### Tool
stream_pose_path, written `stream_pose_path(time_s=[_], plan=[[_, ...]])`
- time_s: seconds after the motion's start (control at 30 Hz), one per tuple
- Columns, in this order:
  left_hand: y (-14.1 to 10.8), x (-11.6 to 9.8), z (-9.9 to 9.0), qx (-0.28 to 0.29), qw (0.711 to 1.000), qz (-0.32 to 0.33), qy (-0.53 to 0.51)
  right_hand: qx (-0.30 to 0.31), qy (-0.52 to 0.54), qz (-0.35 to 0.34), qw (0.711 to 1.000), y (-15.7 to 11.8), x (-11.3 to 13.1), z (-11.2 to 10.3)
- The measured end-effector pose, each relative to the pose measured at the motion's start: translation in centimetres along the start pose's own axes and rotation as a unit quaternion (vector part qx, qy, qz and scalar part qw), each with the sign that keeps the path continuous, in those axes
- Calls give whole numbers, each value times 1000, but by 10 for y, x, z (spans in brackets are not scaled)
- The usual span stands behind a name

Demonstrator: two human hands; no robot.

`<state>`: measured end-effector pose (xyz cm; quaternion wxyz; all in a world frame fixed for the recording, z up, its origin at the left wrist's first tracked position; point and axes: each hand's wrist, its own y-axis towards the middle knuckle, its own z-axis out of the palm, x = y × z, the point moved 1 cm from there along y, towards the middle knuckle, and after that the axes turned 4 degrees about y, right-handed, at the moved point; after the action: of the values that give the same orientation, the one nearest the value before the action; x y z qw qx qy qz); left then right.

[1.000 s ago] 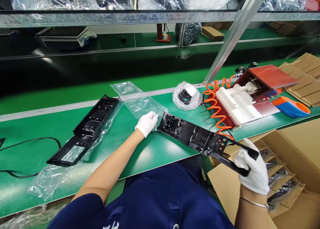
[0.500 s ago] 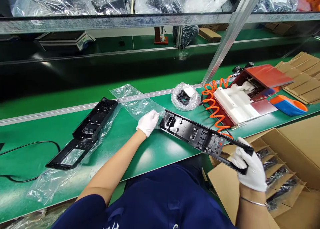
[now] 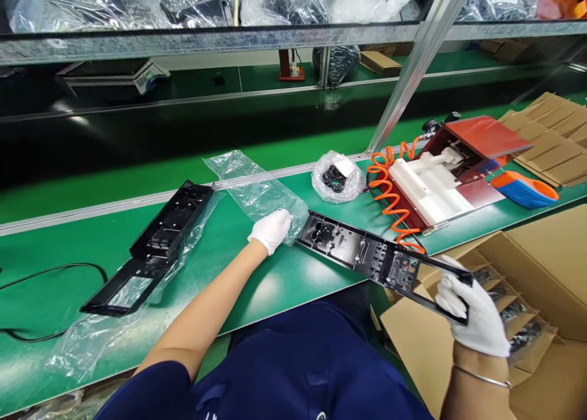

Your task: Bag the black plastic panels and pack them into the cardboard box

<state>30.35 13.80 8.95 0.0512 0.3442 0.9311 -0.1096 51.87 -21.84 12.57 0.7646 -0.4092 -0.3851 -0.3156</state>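
Note:
My right hand [image 3: 479, 310], in a white glove, grips the framed end of a long black plastic housing [image 3: 348, 249]. Its ribbed inner side faces up, and its far end is at the mouth of a clear plastic bag [image 3: 259, 194]. The white-gloved fingers of my left hand [image 3: 271, 229] are closed on that bag near its mouth. To the left, a second black housing [image 3: 158, 239] lies on another clear bag [image 3: 105, 337] on the green bench.
Beyond my hands sits a bag of small black parts [image 3: 338, 176]. A red and white fixture [image 3: 435, 184] with an orange coiled hose [image 3: 389, 194] stands at right, beside a blue-orange tape roll [image 3: 525, 189]. An open divided carton [image 3: 550, 273] is at lower right. A black cable [image 3: 68, 267] lies left.
My right hand has moved right and slightly down with the black housing, whose far end has drawn away from my left hand. My left hand stays closed on the bag.

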Motion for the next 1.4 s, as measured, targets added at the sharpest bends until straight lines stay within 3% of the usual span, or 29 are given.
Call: stream_pose_path(time_s=[0.23, 0.5, 0.6, 0.93, 1.2, 1.4], plan=[[-3, -1, 4, 5, 998, 56, 0, 27, -25, 52, 998, 7, -9, -1], [-11, 6, 2, 0, 998, 58, -4, 10, 3, 17, 1000, 7, -14, 4], [-13, 0, -2, -6, 998, 61, -19, 4, 10, -6, 1000, 7, -17, 9], [-12, -30, -9, -29, 999, 42, -13, 15, 52, 16, 998, 8, -28, 25], [-28, -51, 2, -33, 993, 109, -31, 2, 68, 2, 998, 7, -51, 39], [-20, -42, -5, -81, 993, 65, -55, 41, 38, -35, 998, 6, -59, 44]])
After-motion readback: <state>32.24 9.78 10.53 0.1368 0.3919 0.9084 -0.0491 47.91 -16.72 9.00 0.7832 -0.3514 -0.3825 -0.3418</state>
